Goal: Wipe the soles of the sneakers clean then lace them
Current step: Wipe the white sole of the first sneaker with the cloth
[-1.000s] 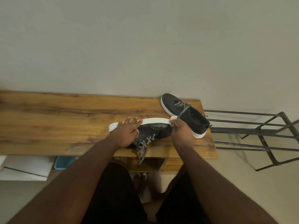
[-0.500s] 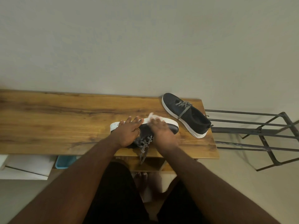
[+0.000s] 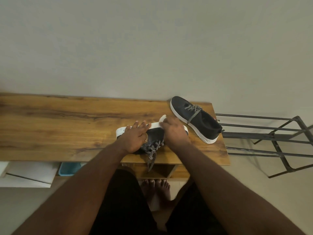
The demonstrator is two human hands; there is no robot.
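- Two sneakers on my wooden table [image 3: 50, 126]: the near sneaker [image 3: 153, 135] lies on its side, sole away from me, laces hanging over the front edge.
- My left hand [image 3: 135, 139] lies flat on its heel end, fingers straight.
- My right hand [image 3: 174, 131] pinches a white wipe [image 3: 163, 118] against the sole, back toward the toe after reaching mid-sole half a second ago.
- The second sneaker [image 3: 196, 119] stands upright just right of that hand, near the table's right edge; bare tabletop stretches left.
- A blue bin [image 3: 69, 168] sits below the table; I cannot see its contents.

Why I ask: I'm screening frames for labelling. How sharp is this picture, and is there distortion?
Head view: right hand slightly motion-blurred; left hand and far sneaker sharper; wide-angle lens bows the table edges; lighting soft, no glare.
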